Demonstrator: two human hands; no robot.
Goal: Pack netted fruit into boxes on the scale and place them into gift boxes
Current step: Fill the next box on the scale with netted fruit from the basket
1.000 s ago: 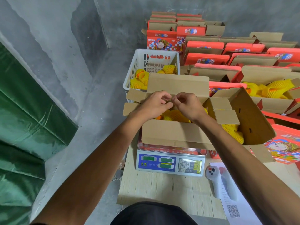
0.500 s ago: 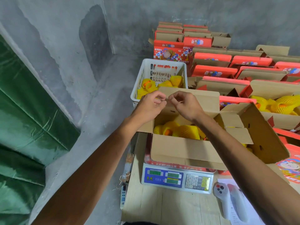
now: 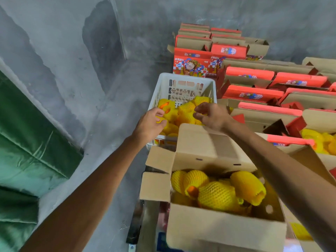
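Head view: both forearms extended forward over the open cardboard box [image 3: 225, 231], which held netted fruit [image 3: 216, 195] wrapped in yellow foam mesh. The box's far flap [image 3: 209, 148] stood raised beneath the right wrist.

The left hand [image 3: 151, 124] reached into the white plastic crate [image 3: 183, 79] beyond the box, fingers curled; its grip pinched a yellow netted piece [image 3: 161, 120] at the crate's near-left side. The right hand [image 3: 212, 115] hovered above the crate's netted fruit pile [image 3: 185, 110], fingers loosely bent and spread, its grip holding nothing.

Red gift boxes [image 3: 252, 92] stood in rows on the floor to the right of the crate, several open with brown inner flaps showing. One open gift box [image 3: 325, 157] at the right edge held yellow-netted fruit.
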